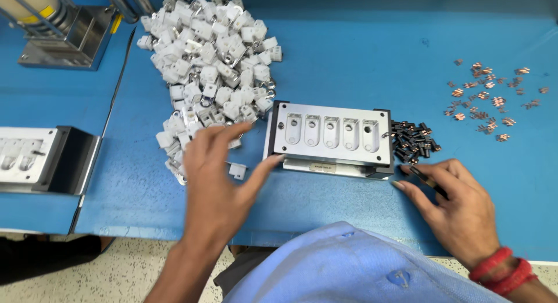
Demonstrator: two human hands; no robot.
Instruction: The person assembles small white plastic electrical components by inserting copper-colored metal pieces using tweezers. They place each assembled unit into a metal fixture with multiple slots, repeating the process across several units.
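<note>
A person's left hand, fingers spread apart, reaches over the near edge of a heap of small white plastic housings on a blue worktable; these look light, rigid and easy to pinch singly. The right hand, fingers loosely together, rests by a pile of small black parts, pinching a thin dark piece, beside a heavy-looking grey metal five-pocket fixture. Whether the left fingertips touch a housing cannot be told.

The left hand covers part of the white plastic pieces, and it's motion-blurred. The second fixture runs off the left edge, and the copper bits far right are too tiny to make out.
</note>
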